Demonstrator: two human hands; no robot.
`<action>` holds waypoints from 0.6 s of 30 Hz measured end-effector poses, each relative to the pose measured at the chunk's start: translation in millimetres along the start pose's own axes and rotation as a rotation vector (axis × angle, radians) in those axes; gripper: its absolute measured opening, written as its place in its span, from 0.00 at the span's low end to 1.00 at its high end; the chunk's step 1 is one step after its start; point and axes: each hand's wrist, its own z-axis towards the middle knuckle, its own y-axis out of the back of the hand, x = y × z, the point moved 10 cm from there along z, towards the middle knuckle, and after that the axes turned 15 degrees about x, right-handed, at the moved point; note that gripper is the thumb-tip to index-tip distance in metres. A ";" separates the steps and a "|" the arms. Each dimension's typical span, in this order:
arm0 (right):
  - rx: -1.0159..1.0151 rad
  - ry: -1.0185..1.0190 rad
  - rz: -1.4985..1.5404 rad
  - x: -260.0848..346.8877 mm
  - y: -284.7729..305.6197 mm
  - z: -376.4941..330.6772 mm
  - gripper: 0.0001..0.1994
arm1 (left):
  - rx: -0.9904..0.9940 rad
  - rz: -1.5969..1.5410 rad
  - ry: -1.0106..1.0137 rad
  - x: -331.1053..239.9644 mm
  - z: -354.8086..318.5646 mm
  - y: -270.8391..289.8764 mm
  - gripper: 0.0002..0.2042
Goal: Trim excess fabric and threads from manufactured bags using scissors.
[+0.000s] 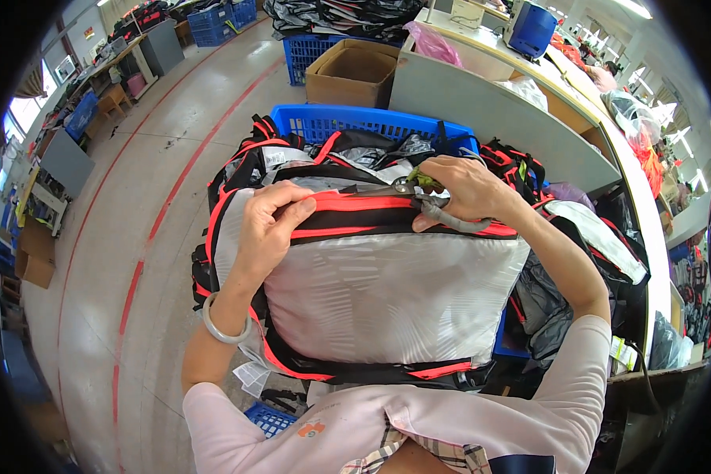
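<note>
A grey-white bag with black edging and coral trim lies in front of me, its pale panel facing up. My left hand pinches the coral strip along the bag's far edge between thumb and fingers. In my right hand is a pair of scissors with grey-wrapped handles. Their blades point left along the strip toward my left fingertips. Whether the blades touch the fabric, I cannot tell. A white label hangs at the bag's near left corner.
Beyond the bag, a blue crate holds more bags. Behind it stand a cardboard box and another loaded blue crate. A long workbench runs along the right, with further bags beside it. Red lines mark the floor at left.
</note>
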 end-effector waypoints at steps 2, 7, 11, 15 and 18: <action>-0.039 0.059 0.019 6.4 4.6 2.6 0.33 | -0.011 0.008 0.017 2.1 -1.5 2.1 0.06; -0.047 0.118 0.021 9.1 3.0 4.7 0.31 | -0.030 0.051 0.014 5.3 -2.8 4.3 0.07; -0.049 0.127 0.028 7.4 1.1 5.1 0.29 | -0.034 0.071 0.008 5.3 -2.3 3.9 0.08; -0.130 0.147 -0.024 9.5 6.9 4.6 0.31 | -0.037 0.058 0.006 4.4 -1.8 3.4 0.07; -0.142 0.172 -0.047 12.0 4.8 6.5 0.31 | -0.023 0.074 0.016 4.5 -0.9 1.5 0.07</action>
